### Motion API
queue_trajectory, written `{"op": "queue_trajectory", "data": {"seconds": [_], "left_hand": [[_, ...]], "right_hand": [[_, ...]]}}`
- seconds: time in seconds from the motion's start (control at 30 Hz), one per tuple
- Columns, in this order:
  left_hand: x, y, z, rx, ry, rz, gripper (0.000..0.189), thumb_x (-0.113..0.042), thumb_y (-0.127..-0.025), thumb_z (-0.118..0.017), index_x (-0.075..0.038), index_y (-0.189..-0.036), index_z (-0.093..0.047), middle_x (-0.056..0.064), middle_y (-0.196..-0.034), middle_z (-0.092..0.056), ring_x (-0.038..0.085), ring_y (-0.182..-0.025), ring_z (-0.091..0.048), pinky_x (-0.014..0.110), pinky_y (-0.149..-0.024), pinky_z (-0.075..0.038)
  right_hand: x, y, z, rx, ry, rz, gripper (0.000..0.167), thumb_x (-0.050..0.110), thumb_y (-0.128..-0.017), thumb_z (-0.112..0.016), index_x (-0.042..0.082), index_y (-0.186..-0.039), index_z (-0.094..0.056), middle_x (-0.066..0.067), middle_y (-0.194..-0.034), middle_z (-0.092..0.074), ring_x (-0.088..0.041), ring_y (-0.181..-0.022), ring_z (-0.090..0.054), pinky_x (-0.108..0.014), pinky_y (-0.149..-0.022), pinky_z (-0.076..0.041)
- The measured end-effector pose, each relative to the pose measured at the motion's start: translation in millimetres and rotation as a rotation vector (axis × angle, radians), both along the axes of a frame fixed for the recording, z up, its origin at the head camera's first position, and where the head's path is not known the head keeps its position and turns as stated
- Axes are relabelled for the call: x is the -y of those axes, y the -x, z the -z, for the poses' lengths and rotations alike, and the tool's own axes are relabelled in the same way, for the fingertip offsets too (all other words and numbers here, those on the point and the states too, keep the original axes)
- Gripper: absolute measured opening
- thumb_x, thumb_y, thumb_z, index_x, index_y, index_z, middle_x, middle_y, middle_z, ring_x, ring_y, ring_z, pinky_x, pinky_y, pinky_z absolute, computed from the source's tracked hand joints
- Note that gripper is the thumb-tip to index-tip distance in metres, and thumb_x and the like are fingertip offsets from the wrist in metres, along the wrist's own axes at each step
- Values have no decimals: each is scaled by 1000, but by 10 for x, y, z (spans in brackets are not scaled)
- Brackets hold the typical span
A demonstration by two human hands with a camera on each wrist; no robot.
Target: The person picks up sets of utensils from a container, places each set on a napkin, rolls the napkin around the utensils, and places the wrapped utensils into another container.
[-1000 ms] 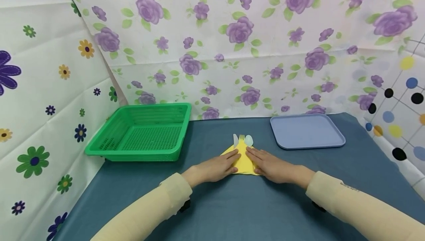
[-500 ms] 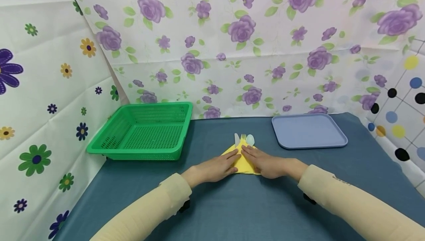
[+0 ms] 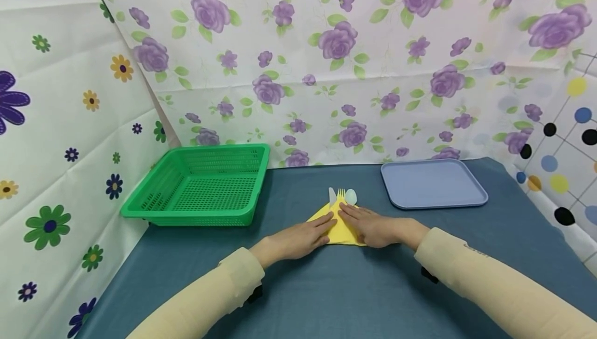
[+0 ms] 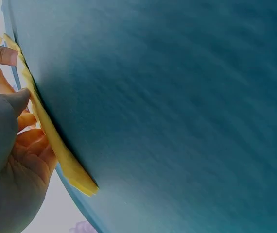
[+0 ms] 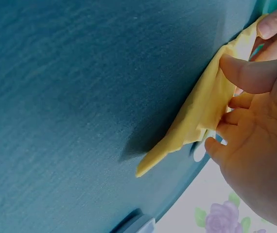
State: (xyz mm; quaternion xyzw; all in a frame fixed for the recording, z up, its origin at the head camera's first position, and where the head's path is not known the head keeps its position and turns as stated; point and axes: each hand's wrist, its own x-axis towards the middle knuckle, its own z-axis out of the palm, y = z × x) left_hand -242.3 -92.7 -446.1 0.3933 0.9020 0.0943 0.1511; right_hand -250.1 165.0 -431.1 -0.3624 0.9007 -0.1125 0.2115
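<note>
A folded yellow napkin point(image 3: 342, 234) lies on the table in the head view. From its upper end stick out the tips of a white knife point(image 3: 332, 196), a yellow fork point(image 3: 341, 193) and a pale spoon point(image 3: 351, 197); their lower parts are covered. My left hand point(image 3: 303, 238) rests on the napkin's left side, fingers fairly straight. On the right side, my right hand point(image 3: 375, 227) presses with extended fingers. In the left wrist view my left thumb point(image 4: 19, 100) touches the napkin's near edge. My right thumb point(image 5: 240, 73) does the same in the right wrist view.
A green plastic basket point(image 3: 258, 194) stands at the back left of the blue-covered table point(image 3: 308, 297). At the back right lies a flat blue-grey tray point(image 3: 434, 186). Flower-patterned cloth point(image 3: 289, 106) hangs behind the table.
My right hand has slid left, further over the napkin and closer to the left hand. The left forearm has shifted slightly left, with its fingers still on the napkin.
</note>
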Motion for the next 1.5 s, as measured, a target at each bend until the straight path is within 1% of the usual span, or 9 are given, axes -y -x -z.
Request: {"op": "queue_trajectory", "data": {"seconds": [0.17,0.37,0.53,0.6,0.67,0.9,1.1,1.27,1.5], "left_hand": [[44,-22,10,-19,18,29,56,-33,-116,-37,-22,-168,-22,0,-174,-15,19,-156,-26,41,-122,-33],[61,-42,-5,-46,19,50,54,-32,-116,-38,-26,-167,-25,0,-174,-18,19,-156,-26,41,-121,-35],[92,-87,13,-125,39,204,54,-33,-115,-41,-27,-167,-27,1,-173,-19,18,-157,-23,38,-121,-36],[111,-103,25,-139,49,263,56,-36,-115,-39,-26,-168,-23,1,-174,-17,19,-158,-19,38,-122,-33],[143,-120,24,-114,54,281,59,-40,-114,-38,-26,-168,-19,-1,-175,-13,19,-159,-16,38,-124,-29],[333,-127,-1,-13,12,238,57,-41,-114,-38,-34,-168,-20,-5,-174,-14,15,-158,-19,41,-122,-33],[512,-101,-12,32,19,168,53,-44,-114,-37,-39,-165,-26,-8,-172,-21,12,-156,-24,43,-122,-33],[642,-97,-25,19,29,127,50,-46,-113,-37,-38,-163,-35,-9,-170,-26,11,-154,-29,42,-122,-34],[751,-110,-65,-21,-21,37,44,-41,-113,-43,-30,-155,-53,-7,-163,-42,15,-147,-44,46,-117,-40]], "right_hand": [[-51,31,21,41,69,-30,64,19,-114,-45,-1,-166,-13,-17,-174,-2,-36,-160,-2,-58,-127,-6],[-62,8,78,-30,92,-58,65,29,-115,-42,-3,-165,-15,-20,-173,-5,-39,-159,-5,-61,-126,-7],[-53,-4,98,-42,104,-68,65,29,-115,-41,-3,-165,-14,-21,-173,-4,-40,-159,-5,-62,-125,-7],[-59,-1,102,-37,111,-72,66,29,-115,-41,-4,-165,-13,-22,-173,-4,-41,-159,-4,-62,-125,-7],[-68,4,111,-35,117,-77,66,29,-115,-40,-4,-165,-12,-22,-173,-3,-42,-159,-4,-63,-125,-7],[-78,26,180,-35,92,-47,68,33,-115,-41,2,-167,-10,-15,-175,-1,-33,-160,-1,-57,-127,-7],[-65,1,126,-15,97,-39,68,31,-114,-42,1,-166,-10,-16,-174,-2,-36,-160,-2,-59,-127,-7],[-58,-5,99,-23,81,-35,67,30,-115,-42,0,-166,-11,-17,-174,-3,-36,-160,-3,-58,-127,-8],[-60,-4,104,-30,70,-40,67,30,-115,-41,0,-166,-10,-16,-174,-3,-36,-160,-3,-58,-127,-9]]}}
